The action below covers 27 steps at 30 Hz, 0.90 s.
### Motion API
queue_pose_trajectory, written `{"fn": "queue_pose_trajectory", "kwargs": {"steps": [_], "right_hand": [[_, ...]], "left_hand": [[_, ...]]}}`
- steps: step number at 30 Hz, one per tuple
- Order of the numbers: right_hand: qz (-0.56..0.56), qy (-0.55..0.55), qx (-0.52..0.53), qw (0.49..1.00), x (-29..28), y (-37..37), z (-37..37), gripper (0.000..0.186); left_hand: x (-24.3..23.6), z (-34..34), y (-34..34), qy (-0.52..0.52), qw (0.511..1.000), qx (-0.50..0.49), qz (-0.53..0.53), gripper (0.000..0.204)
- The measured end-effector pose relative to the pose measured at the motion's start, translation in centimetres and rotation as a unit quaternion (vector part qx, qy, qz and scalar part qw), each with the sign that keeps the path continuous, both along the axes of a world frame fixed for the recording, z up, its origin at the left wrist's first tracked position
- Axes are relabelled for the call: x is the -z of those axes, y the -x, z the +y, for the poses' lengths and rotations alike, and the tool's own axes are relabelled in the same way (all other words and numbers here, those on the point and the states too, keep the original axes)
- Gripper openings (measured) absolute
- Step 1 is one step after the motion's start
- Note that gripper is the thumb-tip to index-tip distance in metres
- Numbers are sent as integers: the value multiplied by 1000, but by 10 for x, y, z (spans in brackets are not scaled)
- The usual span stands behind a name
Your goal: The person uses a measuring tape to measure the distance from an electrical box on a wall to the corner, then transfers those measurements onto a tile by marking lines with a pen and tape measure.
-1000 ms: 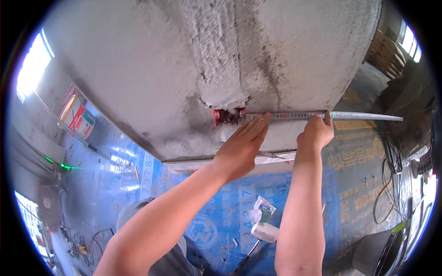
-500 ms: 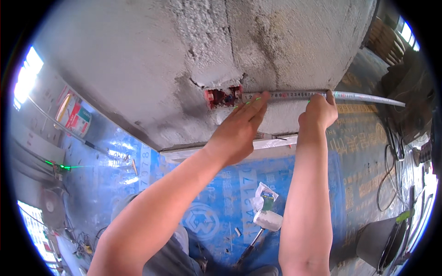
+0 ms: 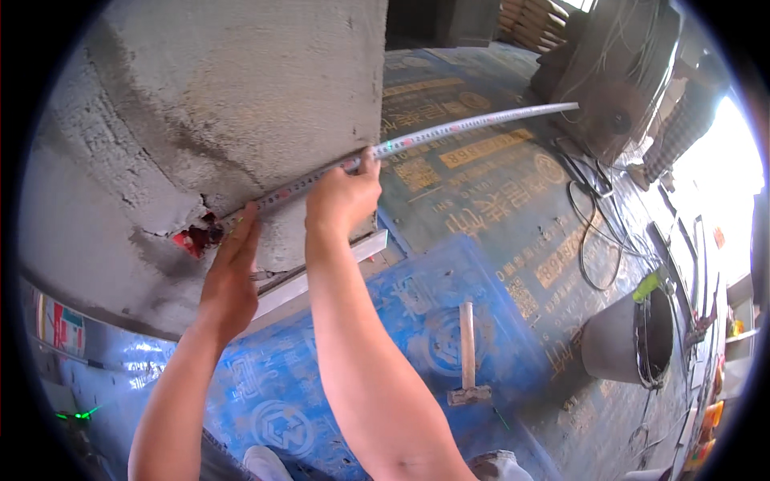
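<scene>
A silver tape measure blade runs along the grey plastered wall. Its left part lies near a red electrical box set in a rough hole, and its far part sticks out past the wall's corner into the air. With stretched fingers, my left hand presses the blade flat against the wall just right of the box. My right hand is closed, pinching the blade at the corner, thumb up by its edge. No tape case shows.
A hammer lies on the blue floor sheeting. To the right stand a grey bucket and looped cables. A dark bulky machine is at the back right. A pale ledge runs below the wall.
My view has swung to the right, so wall, box and hands sit further left. Hammer and bucket show more fully. Both hands stay on the tape blade.
</scene>
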State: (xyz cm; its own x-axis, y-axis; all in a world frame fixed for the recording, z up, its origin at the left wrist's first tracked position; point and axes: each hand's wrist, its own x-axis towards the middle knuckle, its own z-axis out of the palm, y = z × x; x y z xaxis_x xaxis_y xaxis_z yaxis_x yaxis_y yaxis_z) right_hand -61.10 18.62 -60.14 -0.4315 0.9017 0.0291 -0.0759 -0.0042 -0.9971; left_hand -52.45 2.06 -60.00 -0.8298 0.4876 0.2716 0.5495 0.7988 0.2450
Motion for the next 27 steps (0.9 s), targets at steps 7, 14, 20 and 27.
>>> {"fn": "queue_pose_trajectory", "kwargs": {"steps": [7, 14, 20, 27], "right_hand": [[-2, 24, -19, 1000, -9, -8, -1, 49], [5, 22, -16, 1000, -4, -3, -4, 50], [16, 28, -16, 999, -4, -3, -4, 50], [7, 39, -36, 999, -8, -7, -1, 49]], "left_hand": [[-3, 0, -2, -9, 1000, 18, -4, 72], [-6, 3, -4, -2, 1000, 3, 12, 62], [-5, 1, -4, 4, 1000, 4, 12, 62], [-4, -1, -3, 2, 1000, 10, 19, 63]]}}
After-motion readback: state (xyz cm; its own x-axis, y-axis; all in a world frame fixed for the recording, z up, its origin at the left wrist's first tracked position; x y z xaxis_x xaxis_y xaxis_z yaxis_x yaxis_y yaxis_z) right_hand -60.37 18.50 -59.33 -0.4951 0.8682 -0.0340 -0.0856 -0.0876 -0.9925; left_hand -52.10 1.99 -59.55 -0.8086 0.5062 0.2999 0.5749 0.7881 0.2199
